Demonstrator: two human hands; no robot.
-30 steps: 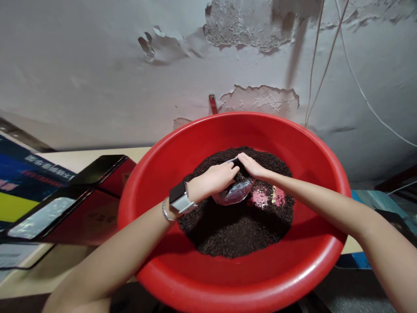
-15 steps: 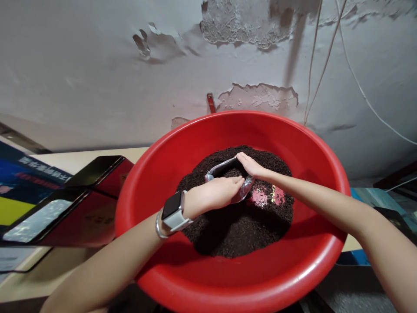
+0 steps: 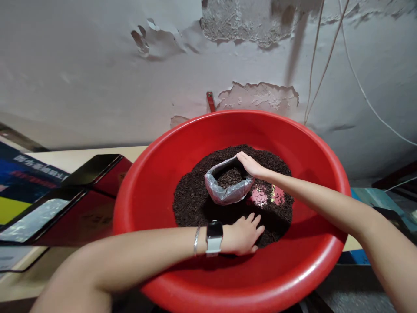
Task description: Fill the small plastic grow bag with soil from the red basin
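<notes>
plastic bag (image 3: 230,195) — just left of right-hand grip (image 3: 252,167), touching

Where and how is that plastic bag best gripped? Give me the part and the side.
Probably pinch the left rim of the plastic bag, coming from the left with the left hand. The bag's mouth is open and faces up, so its edge gives fingers something thin to close on, and the right hand is on the opposite edge.
</notes>
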